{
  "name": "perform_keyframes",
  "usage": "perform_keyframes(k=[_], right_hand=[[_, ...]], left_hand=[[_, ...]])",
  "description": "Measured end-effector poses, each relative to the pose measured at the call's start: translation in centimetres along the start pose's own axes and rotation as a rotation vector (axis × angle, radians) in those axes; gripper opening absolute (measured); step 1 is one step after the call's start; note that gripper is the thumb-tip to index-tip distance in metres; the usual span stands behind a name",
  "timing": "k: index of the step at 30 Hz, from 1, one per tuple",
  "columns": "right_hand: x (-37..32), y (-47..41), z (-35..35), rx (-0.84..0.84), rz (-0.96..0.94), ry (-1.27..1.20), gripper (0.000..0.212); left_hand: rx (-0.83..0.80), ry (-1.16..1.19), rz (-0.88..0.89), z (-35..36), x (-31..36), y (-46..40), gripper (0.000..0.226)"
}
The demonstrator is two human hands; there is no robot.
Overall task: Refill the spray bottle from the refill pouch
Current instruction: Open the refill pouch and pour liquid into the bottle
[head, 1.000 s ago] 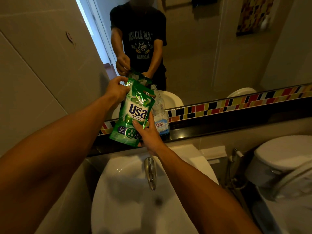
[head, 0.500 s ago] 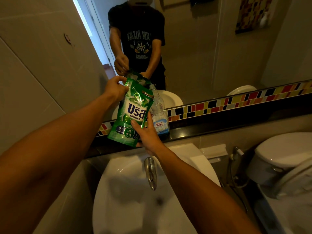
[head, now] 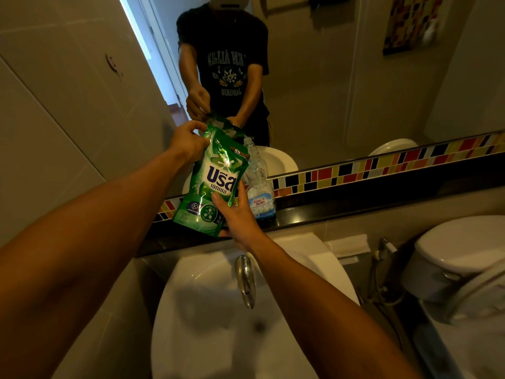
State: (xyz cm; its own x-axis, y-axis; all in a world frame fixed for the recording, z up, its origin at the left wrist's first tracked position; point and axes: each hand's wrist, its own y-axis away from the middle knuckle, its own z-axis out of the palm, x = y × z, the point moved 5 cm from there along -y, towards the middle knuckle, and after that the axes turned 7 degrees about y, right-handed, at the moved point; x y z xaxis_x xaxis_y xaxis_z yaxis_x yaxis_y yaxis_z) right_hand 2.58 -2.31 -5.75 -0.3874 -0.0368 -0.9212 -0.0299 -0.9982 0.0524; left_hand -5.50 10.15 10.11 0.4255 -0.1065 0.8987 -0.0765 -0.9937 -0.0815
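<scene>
I hold a green refill pouch upright over the black ledge, in front of the mirror. My left hand pinches its top left corner. My right hand grips its lower right edge, thumb across the front. Just behind the pouch, to its right, a clear plastic bottle with a blue-and-white label stands on the ledge; its top has no cap or spray head that I can see. The pouch hides the bottle's left side.
A white sink with a chrome tap lies below my arms. The black ledge runs under a strip of coloured tiles. A toilet and a hose sprayer are at the right. A tiled wall stands at the left.
Both hands keep the same grip on the pouch; it has barely shifted. The bottle has not moved.
</scene>
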Motion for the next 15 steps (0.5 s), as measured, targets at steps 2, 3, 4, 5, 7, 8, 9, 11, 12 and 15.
perform_keyframes(k=[2,3,4,5,7,8,9,11,12,15], right_hand=[[0.06,-0.04,0.03,-0.006,0.007,-0.008,0.071],[0.05,-0.05,0.08,-0.008,0.005,-0.011,0.071],[0.04,-0.05,0.12,-0.008,0.004,-0.012,0.071],[0.0,-0.06,0.16,-0.007,0.004,-0.013,0.072],[0.02,-0.09,0.22,-0.006,0.009,-0.021,0.073],[0.05,-0.14,0.26,-0.007,0.012,-0.025,0.073],[0.07,-0.17,0.31,-0.008,0.014,-0.028,0.073],[0.11,-0.21,0.46,-0.009,0.024,-0.026,0.072],[0.14,-0.25,0.51,-0.009,0.026,-0.025,0.071],[0.25,-0.43,0.59,-0.008,0.021,-0.014,0.072]], left_hand=[[0.004,-0.009,0.007,-0.06,0.09,-0.06,0.039],[0.008,-0.013,0.01,-0.11,0.14,-0.06,0.039],[0.01,-0.014,0.01,-0.14,0.19,-0.07,0.039],[0.011,-0.015,0.009,-0.17,0.26,-0.07,0.039],[0.009,-0.018,0.004,-0.15,0.32,-0.09,0.039],[0.008,-0.021,0.005,-0.18,0.33,-0.13,0.039],[0.01,-0.026,0.007,-0.2,0.35,-0.12,0.04],[0.01,-0.032,0.011,-0.25,0.36,-0.13,0.04],[0.006,-0.031,0.011,-0.25,0.35,-0.13,0.04],[-0.003,-0.031,0.009,-0.29,0.53,-0.08,0.04]])
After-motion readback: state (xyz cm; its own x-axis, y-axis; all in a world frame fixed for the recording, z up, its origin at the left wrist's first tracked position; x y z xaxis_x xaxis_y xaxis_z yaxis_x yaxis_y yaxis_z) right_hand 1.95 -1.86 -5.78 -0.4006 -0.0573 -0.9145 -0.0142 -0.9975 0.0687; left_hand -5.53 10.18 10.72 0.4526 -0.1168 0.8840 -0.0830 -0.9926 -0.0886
